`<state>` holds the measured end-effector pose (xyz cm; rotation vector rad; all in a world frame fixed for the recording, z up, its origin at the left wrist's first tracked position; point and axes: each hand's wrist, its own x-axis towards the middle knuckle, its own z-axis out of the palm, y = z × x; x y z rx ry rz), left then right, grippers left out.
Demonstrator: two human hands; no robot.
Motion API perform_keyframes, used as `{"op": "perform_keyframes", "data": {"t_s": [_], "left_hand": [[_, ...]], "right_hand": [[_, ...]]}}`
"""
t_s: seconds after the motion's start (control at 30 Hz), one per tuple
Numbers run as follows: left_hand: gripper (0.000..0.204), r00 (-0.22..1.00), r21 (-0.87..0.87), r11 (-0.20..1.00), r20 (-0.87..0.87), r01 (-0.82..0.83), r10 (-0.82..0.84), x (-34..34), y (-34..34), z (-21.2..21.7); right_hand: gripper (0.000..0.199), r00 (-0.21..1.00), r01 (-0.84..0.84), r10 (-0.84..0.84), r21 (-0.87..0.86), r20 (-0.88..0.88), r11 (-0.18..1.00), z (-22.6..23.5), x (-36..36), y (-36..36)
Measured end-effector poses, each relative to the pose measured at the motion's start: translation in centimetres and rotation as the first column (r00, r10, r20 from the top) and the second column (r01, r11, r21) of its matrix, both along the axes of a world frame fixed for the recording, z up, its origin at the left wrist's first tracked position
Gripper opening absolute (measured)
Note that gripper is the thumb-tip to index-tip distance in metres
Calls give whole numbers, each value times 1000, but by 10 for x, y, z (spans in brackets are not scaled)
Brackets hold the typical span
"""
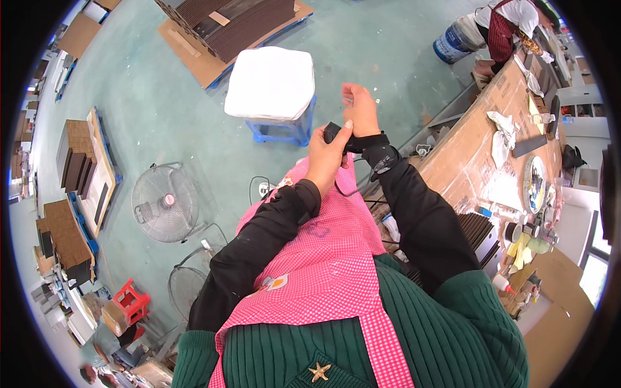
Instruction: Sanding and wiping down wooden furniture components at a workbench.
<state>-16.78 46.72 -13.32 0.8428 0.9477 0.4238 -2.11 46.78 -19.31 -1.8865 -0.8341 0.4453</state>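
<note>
My left hand (326,157) is closed around a small black box-shaped device (332,132) at my right wrist, the thumb lying along it. A black strap (367,143) circles that wrist, and a thin dark cable (346,193) hangs below it. Just beyond, my right hand (362,111) is empty, with its fingers loosely bent and apart. Both forearms wear black sleeves over a green ribbed top, and a pink checked apron (317,258) hangs in front of me.
Ahead stands a blue stool (284,129) with a white-covered seat (270,84). Fans (166,202) stand to my left. A cardboard-covered workbench (469,152) runs along my right, with a round mirror (534,184) on it. At its far end a person (508,29) bends over.
</note>
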Motion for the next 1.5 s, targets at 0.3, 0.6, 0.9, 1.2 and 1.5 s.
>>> {"op": "perform_keyframes", "data": {"t_s": [0.3,0.6,0.9,1.2,1.5], "left_hand": [[27,989,523,846,38,101,-142,-6,0,-11],[36,992,205,971,-6,122,-124,-11,2,-18],[40,979,193,960,-44,204,-199,-10,-5,-17],[41,970,135,960,-55,244,-238,-9,-11,-16],[38,943,351,887,32,300,-331,-10,-31,-18]], "right_hand": [[24,776,1,139,223,-615,975,-13,1,-15],[49,997,-50,54,62,-63,997,19,-36,-42],[57,939,-172,146,59,311,983,21,-47,-73],[72,933,-182,187,-43,307,982,35,-70,-106],[91,923,-327,337,-83,186,941,72,-78,-147]]}}
